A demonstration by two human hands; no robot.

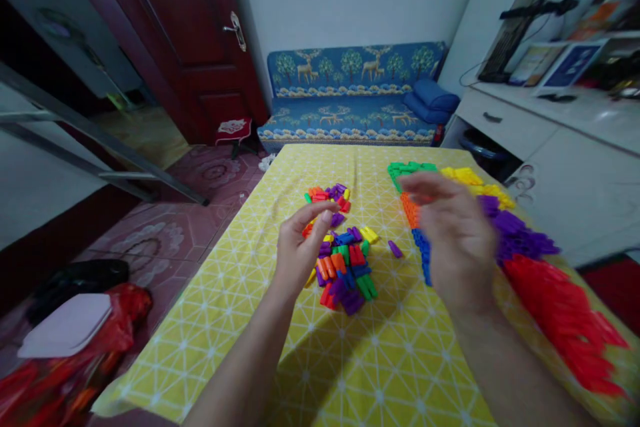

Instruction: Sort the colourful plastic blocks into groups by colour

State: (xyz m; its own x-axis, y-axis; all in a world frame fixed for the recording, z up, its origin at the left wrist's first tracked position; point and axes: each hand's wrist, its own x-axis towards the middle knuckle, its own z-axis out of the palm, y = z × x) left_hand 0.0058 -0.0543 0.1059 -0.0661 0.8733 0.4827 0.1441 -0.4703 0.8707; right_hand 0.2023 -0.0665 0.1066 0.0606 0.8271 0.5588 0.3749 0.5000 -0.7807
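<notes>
Left hand (300, 247) hovers over the mixed pile of plastic pegs (345, 267) mid-table on the yellow tablecloth (240, 320), fingers curled with the tips pinched together, can't tell if there's a peg in there. Right hand (453, 240) is blurred, fingers loosely spread, above the sorted rows of pegs (520, 240) on the right. One loose purple peg (395, 249) lies between them.

left hand (300, 243): was bare, no glove, no ring seen | right hand (453, 240): was bare too, blurred | forearms: both were uncovered, no sleeves, no watch or band at either wrist
</notes>
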